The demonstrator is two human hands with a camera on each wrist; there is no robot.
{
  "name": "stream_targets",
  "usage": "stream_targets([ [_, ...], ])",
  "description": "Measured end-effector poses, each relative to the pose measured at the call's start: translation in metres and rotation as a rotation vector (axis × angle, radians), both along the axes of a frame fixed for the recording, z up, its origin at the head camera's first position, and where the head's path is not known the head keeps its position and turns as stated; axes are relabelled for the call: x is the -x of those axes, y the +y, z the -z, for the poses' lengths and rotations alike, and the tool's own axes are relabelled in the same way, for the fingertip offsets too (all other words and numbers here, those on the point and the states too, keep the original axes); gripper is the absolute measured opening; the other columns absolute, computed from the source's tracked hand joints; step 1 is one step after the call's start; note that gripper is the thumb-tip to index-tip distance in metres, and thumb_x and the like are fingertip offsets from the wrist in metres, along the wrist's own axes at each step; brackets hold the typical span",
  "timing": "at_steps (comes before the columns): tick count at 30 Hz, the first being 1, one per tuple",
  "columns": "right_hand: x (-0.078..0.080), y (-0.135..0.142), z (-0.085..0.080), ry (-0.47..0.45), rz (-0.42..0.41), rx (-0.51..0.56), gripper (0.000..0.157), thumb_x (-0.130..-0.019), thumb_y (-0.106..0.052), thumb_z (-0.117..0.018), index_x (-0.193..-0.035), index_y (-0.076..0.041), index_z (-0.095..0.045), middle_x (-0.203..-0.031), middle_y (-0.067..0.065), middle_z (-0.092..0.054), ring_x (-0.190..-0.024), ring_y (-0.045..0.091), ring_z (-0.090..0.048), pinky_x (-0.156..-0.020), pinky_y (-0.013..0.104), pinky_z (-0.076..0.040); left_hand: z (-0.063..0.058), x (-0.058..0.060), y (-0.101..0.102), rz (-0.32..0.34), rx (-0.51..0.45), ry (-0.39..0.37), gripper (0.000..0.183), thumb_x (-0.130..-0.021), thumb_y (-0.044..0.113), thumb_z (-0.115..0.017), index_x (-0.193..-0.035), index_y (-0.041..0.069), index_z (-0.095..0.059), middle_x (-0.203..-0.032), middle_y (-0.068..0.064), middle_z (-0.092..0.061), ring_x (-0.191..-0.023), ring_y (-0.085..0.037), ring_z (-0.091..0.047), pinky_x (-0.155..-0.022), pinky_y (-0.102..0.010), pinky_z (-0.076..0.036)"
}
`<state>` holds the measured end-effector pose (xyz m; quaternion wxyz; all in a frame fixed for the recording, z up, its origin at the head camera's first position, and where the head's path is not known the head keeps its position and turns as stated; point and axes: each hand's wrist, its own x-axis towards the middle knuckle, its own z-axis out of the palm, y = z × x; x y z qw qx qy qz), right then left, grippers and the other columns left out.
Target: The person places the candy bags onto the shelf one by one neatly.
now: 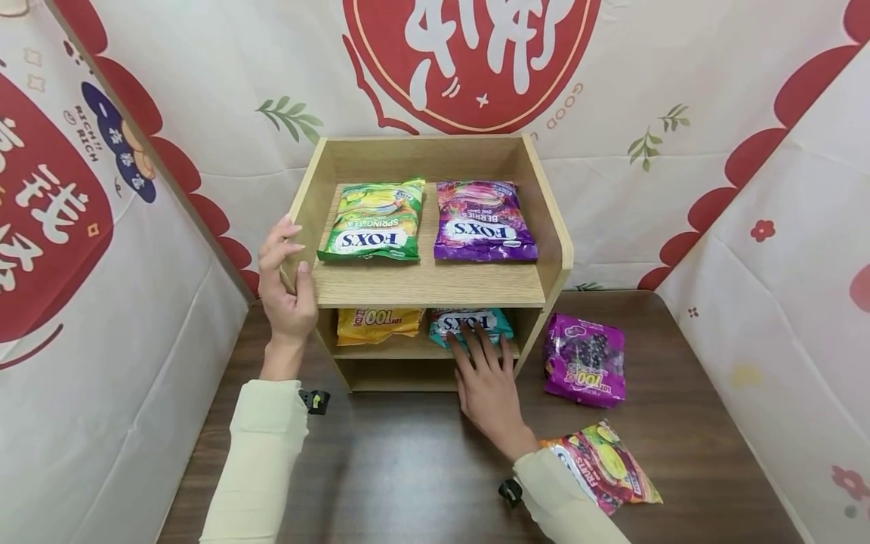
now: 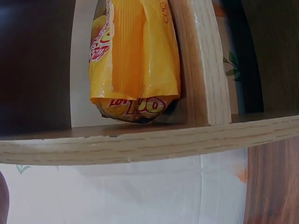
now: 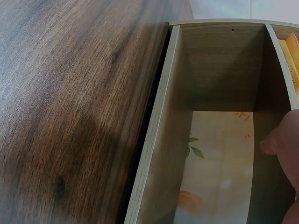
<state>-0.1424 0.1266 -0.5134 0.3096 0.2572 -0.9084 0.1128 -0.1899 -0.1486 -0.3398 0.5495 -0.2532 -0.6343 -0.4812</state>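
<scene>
A small wooden shelf rack (image 1: 428, 285) stands on the table. My left hand (image 1: 285, 283) holds the rack's left side panel, thumb at the front edge. My right hand (image 1: 488, 385) reaches to the middle tier, its fingers extended over a teal Fox's candy bag (image 1: 499, 319). Left of that bag lies a yellow candy bag (image 1: 379, 325), also visible in the left wrist view (image 2: 135, 56). On the top tier rest a green Spring Tea bag (image 1: 375, 219) and a purple Berries bag (image 1: 484, 221). The right thumb (image 3: 275, 142) shows by the lower compartment.
Right of the rack, a purple grape candy bag (image 1: 586, 359) lies on the brown table (image 1: 394, 468). Nearer, a red and yellow Fruits bag (image 1: 605, 465) is partly covered by my right sleeve. Printed cloth walls (image 1: 632, 91) enclose the back and sides.
</scene>
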Motion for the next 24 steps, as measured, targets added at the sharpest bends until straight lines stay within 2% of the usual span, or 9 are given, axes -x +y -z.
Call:
stream_targets([
  [7, 0.000, 0.002, 0.001, -0.052, -0.001, -0.025, 0.052, -0.101, -0.035, -0.024, -0.147, -0.014, -0.038, -0.152, 0.012, -0.032, -0.140, 0.034, -0.024, -0.110, 0.062, -0.012, 0.001, 0.001, 0.000, -0.005, -0.011, -0.002, 0.023, -0.076, -0.008, -0.044, -0.099, -0.006, -0.047, -0.110, -0.029, -0.055, -0.120, -0.042, -0.047, -0.104, -0.053, -0.035],
  [10, -0.001, 0.003, -0.002, -0.079, -0.010, -0.030, 0.051, -0.101, -0.034, -0.031, -0.148, -0.015, -0.037, -0.153, 0.011, -0.030, -0.141, 0.033, -0.021, -0.110, 0.062, -0.011, 0.000, 0.000, 0.000, -0.014, -0.022, 0.002, 0.022, -0.076, -0.007, -0.044, -0.098, -0.007, -0.047, -0.111, -0.028, -0.056, -0.120, -0.042, -0.047, -0.104, -0.053, -0.035],
  [13, -0.002, 0.005, -0.007, -0.113, -0.054, -0.009, 0.052, -0.098, -0.030, -0.043, -0.147, -0.014, -0.039, -0.153, 0.012, -0.029, -0.142, 0.033, -0.020, -0.110, 0.061, -0.011, 0.000, 0.000, -0.001, -0.018, -0.029, 0.001, 0.022, -0.076, -0.006, -0.045, -0.098, -0.008, -0.047, -0.111, -0.027, -0.056, -0.119, -0.041, -0.047, -0.103, -0.053, -0.035],
  [17, -0.009, 0.014, -0.013, -0.118, -0.164, 0.087, 0.050, -0.095, -0.026, -0.051, -0.142, -0.010, -0.045, -0.150, 0.013, -0.035, -0.139, 0.035, -0.026, -0.110, 0.059, -0.018, 0.002, 0.000, -0.002, -0.023, -0.033, 0.000, 0.022, -0.076, -0.006, -0.045, -0.098, -0.008, -0.047, -0.111, -0.027, -0.056, -0.119, -0.040, -0.047, -0.103, -0.054, -0.036],
  [19, -0.015, 0.019, -0.016, -0.085, -0.224, 0.161, 0.048, -0.096, -0.025, -0.051, -0.139, -0.006, -0.049, -0.145, 0.016, -0.041, -0.135, 0.038, -0.033, -0.107, 0.059, -0.024, 0.002, 0.001, -0.002, -0.021, -0.039, 0.003, 0.022, -0.076, -0.006, -0.045, -0.097, -0.008, -0.047, -0.111, -0.026, -0.056, -0.119, -0.040, -0.047, -0.103, -0.054, -0.035],
  [24, -0.037, 0.035, -0.017, -0.016, -0.297, 0.336, 0.042, -0.098, -0.023, -0.049, -0.131, 0.003, -0.054, -0.134, 0.023, -0.050, -0.124, 0.042, -0.045, -0.104, 0.053, -0.034, 0.002, 0.005, 0.001, -0.012, -0.044, 0.010, 0.022, -0.076, -0.005, -0.045, -0.097, -0.009, -0.047, -0.110, -0.026, -0.056, -0.118, -0.041, -0.047, -0.103, -0.056, -0.034],
])
